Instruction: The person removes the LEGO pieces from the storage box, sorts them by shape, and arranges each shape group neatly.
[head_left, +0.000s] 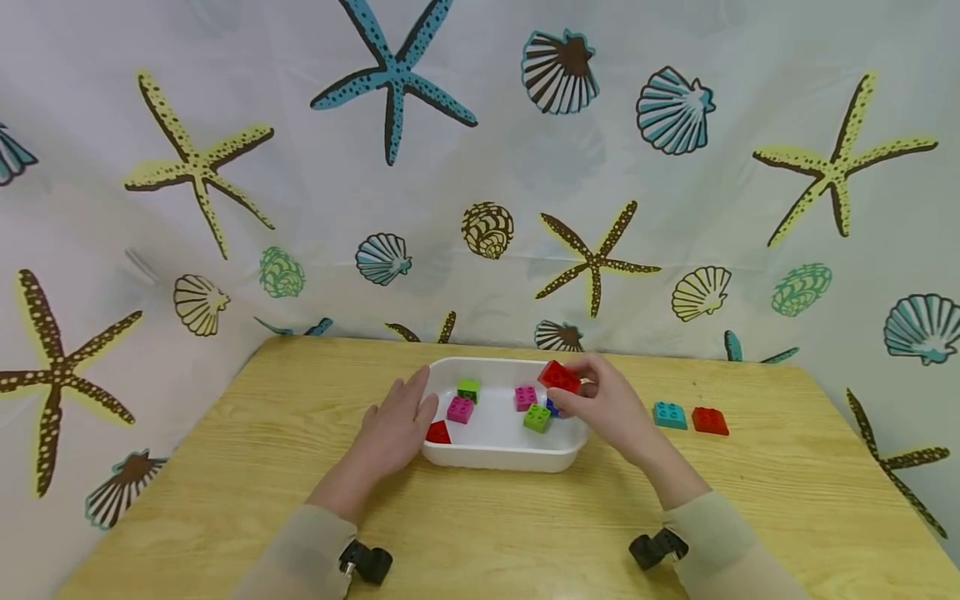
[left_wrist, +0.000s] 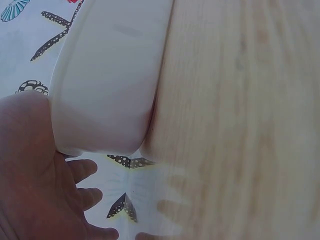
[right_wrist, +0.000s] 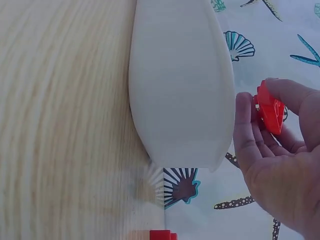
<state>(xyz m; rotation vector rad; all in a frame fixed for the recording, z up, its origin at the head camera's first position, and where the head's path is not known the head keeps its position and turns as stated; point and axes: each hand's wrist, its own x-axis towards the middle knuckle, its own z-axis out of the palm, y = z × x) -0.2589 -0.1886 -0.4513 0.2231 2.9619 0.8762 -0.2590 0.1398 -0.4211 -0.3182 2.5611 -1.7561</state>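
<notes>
Between the thumb and fingers of my right hand [head_left: 609, 407] is a red toy brick [head_left: 559, 377], held above the right end of a white tray [head_left: 487, 457]. The right wrist view shows that red brick [right_wrist: 270, 108] pinched at the fingertips. My left hand [head_left: 396, 421] lies against the tray's left end with its fingers stretched out; in the left wrist view the hand [left_wrist: 45, 185] touches the tray wall [left_wrist: 107, 85]. Inside the tray are green bricks [head_left: 537, 418], pink bricks [head_left: 461, 409], a red brick [head_left: 438, 432] and a blue brick [head_left: 552, 407] partly hidden by my right hand.
On the wooden table [head_left: 525, 533], right of the tray, a light blue brick [head_left: 670, 415] and another red brick [head_left: 709, 421] lie side by side. A curtain [head_left: 465, 308] printed with starfish and shells hangs behind the table's far edge.
</notes>
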